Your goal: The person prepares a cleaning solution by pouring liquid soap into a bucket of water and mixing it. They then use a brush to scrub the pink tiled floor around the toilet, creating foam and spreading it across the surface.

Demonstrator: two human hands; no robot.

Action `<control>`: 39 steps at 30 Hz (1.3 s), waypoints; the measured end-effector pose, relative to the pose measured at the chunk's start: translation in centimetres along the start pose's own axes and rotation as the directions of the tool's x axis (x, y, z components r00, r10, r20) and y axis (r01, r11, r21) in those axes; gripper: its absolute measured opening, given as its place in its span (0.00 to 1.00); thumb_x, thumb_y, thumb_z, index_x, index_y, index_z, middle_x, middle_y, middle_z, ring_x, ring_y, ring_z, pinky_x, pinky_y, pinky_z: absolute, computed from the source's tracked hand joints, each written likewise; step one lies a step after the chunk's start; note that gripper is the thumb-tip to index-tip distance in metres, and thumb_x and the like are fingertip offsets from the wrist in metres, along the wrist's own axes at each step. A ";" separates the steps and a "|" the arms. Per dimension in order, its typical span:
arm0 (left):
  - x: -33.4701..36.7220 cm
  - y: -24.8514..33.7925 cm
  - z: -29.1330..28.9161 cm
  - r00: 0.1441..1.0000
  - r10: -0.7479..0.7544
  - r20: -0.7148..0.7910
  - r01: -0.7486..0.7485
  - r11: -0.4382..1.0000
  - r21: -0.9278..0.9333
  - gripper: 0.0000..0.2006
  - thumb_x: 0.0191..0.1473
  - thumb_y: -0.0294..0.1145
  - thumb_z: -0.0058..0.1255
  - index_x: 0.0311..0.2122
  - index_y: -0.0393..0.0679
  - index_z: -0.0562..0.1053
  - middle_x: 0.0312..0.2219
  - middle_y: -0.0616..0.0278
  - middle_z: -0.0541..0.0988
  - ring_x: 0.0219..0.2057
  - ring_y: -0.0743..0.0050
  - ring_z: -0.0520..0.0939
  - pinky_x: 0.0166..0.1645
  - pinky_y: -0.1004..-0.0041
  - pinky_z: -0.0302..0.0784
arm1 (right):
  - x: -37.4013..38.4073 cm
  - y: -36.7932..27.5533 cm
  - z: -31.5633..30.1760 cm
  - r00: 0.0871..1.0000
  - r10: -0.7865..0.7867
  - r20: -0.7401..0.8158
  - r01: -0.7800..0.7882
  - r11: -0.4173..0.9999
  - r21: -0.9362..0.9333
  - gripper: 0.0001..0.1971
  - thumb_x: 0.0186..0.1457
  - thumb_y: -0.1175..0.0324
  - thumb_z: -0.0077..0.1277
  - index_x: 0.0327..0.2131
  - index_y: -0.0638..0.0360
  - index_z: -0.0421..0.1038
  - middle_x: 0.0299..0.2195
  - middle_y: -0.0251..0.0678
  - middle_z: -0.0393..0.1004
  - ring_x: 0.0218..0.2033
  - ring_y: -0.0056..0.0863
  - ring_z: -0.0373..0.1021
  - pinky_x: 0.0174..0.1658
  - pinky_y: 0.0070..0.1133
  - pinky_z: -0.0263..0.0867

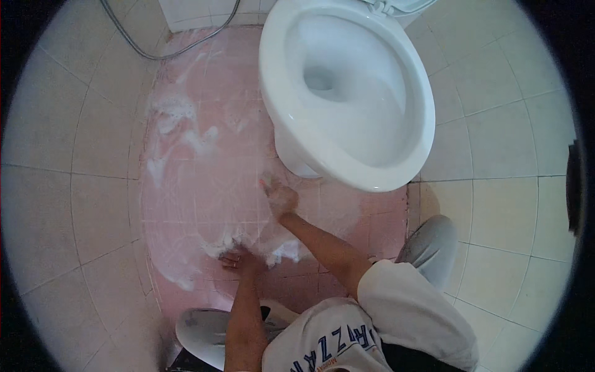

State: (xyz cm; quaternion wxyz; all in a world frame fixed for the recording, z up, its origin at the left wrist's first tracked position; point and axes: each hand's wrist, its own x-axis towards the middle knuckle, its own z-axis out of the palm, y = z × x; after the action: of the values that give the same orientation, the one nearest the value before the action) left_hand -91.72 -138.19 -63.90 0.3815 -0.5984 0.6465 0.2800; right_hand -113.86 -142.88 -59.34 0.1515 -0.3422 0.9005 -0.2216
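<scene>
My left hand point(246, 261) is low over the soapy pink tiled floor point(211, 186), its fingers curled and a ring showing on one. White foam point(224, 246) piles up right against these fingers, so whatever they may hold is hidden. Farther forward, near the foot of the white toilet point(294, 155), my right hand point(283, 199) is closed and pressed down at the floor. A small orange-red bit point(262, 183) shows at its fingers; the rest of that thing is too blurred to name. Another patch of foam point(286, 251) lies between my two forearms.
The toilet bowl point(378, 180) overhangs the floor at the upper right. A grey metal hose point(149, 57) loops along the far left. Beige tiled walls rise on the left point(102, 204) and right point(502, 204). My bent knees point(427, 248) are close to the near floor.
</scene>
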 end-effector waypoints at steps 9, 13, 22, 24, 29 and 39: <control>-3.7 3.4 -3.8 0.991 0.051 0.125 -0.060 0.996 0.070 0.64 0.42 0.64 0.55 0.65 0.41 0.22 0.59 0.17 0.24 0.60 0.14 0.20 0.58 0.28 0.20 | -3.2 27.3 -11.4 0.815 0.523 -0.248 -0.553 0.831 -0.064 0.24 0.58 0.43 0.42 0.43 0.52 0.74 0.34 0.40 0.78 0.37 0.37 0.74 0.43 0.32 0.67; -1.6 2.2 -2.2 0.995 0.048 0.090 -0.052 0.997 0.050 0.67 0.40 0.66 0.57 0.64 0.38 0.20 0.59 0.17 0.23 0.60 0.15 0.19 0.59 0.29 0.20 | -7.1 21.1 -7.7 0.916 0.400 -0.011 -0.400 0.913 -0.077 0.22 0.57 0.46 0.46 0.43 0.52 0.74 0.36 0.41 0.77 0.39 0.35 0.73 0.45 0.30 0.66; -1.2 1.5 -2.0 0.994 -0.006 0.108 -0.004 0.996 0.092 0.70 0.38 0.62 0.60 0.61 0.37 0.16 0.58 0.19 0.19 0.59 0.13 0.18 0.59 0.29 0.18 | -7.6 16.0 -8.3 0.956 0.084 0.282 -0.070 0.996 -0.060 0.20 0.55 0.47 0.49 0.40 0.52 0.74 0.35 0.40 0.77 0.37 0.37 0.73 0.42 0.33 0.66; -1.3 1.9 -2.0 0.990 0.030 0.141 -0.038 0.997 0.060 0.69 0.39 0.62 0.60 0.62 0.39 0.16 0.58 0.19 0.18 0.58 0.13 0.18 0.58 0.29 0.19 | -2.1 19.7 -11.0 0.974 0.216 0.075 -0.206 0.971 -0.117 0.21 0.54 0.46 0.49 0.39 0.52 0.74 0.33 0.40 0.77 0.35 0.39 0.74 0.40 0.34 0.67; 1.0 0.6 -0.9 0.995 -0.001 0.098 -0.005 0.998 0.060 0.73 0.35 0.61 0.65 0.61 0.43 0.14 0.56 0.20 0.14 0.58 0.15 0.15 0.59 0.29 0.20 | -0.7 19.9 -12.8 0.949 0.308 -0.060 -0.313 0.945 -0.097 0.21 0.52 0.45 0.49 0.37 0.52 0.75 0.30 0.38 0.78 0.31 0.41 0.74 0.36 0.37 0.68; -0.6 1.0 -2.0 0.992 -0.019 0.126 0.006 0.995 0.102 0.69 0.39 0.62 0.61 0.63 0.40 0.18 0.58 0.19 0.19 0.58 0.12 0.17 0.58 0.28 0.19 | -9.2 17.6 -9.7 0.966 0.024 0.257 0.006 0.993 -0.115 0.16 0.51 0.53 0.50 0.38 0.51 0.76 0.30 0.37 0.78 0.32 0.40 0.75 0.36 0.37 0.68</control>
State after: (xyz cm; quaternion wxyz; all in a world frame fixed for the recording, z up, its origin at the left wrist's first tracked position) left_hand -93.05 -139.36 -62.36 0.4537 -0.5630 0.6306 0.2819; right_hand -121.09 -121.98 -58.78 0.2485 -0.3721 0.8859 -0.1224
